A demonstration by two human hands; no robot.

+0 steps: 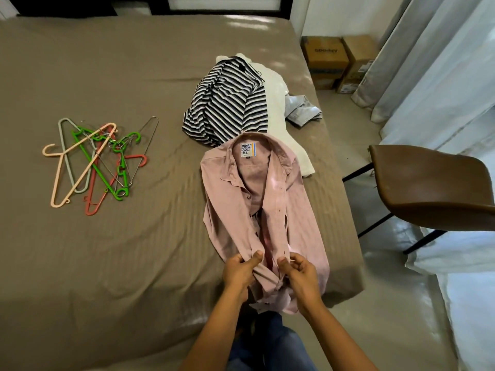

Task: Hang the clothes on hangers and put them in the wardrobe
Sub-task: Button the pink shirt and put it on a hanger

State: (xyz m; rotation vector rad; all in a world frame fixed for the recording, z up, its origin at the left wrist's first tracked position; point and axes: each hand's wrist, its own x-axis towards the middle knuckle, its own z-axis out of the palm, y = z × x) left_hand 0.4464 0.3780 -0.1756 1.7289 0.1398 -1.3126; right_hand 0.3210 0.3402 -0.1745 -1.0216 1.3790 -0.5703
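Barely begun, on the bed [107, 76]: no garment on a hanger yet, wardrobe out of view; pink shirt [241, 199] flat at 6 o'clock, collar toward 12, w/ striped shirt [227, 108], white garment [276, 103] and grey garment [304, 109] heaped behind at 12–1, hangers [93, 162] bare in a tangle at 9. Plenty of open sheet btwn pink shirt and hangers, but tight at 3 — bed edge just beside the shirt, chair [428, 188] near beyond it. Left hand [239, 271] and right hand [300, 274] each pinching the shirt's front edges low down, thumbs on top.
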